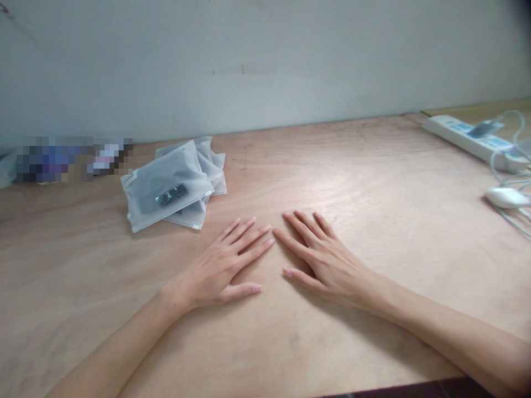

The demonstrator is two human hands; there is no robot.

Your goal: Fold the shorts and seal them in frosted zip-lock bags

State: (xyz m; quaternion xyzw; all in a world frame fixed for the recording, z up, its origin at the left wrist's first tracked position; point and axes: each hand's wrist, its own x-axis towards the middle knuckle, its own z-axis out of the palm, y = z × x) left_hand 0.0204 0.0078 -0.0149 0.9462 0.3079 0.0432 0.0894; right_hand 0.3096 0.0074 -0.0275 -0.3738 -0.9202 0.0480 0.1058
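Palm down on the wooden table (pixel 249 342), my left hand (pixel 224 262) lies with its fingers spread and nothing in it. My right hand (pixel 321 257) rests flat beside it, fingers apart and also holding nothing. The index fingertips of both hands almost meet at the middle. Just beyond my left hand is a loose pile of frosted zip bags (pixel 166 171), overlapping one another. The top bag carries a dark printed label, and its slider edge faces me. What the bags contain cannot be made out.
A white power strip (pixel 468 141) with a plug in it lies at the back right. Near it are a white charger or adapter (pixel 508 197) and looped cables. Pixelated items (pixel 62 160) sit at the back left. A pale wall (pixel 265 66) borders the table's far edge.
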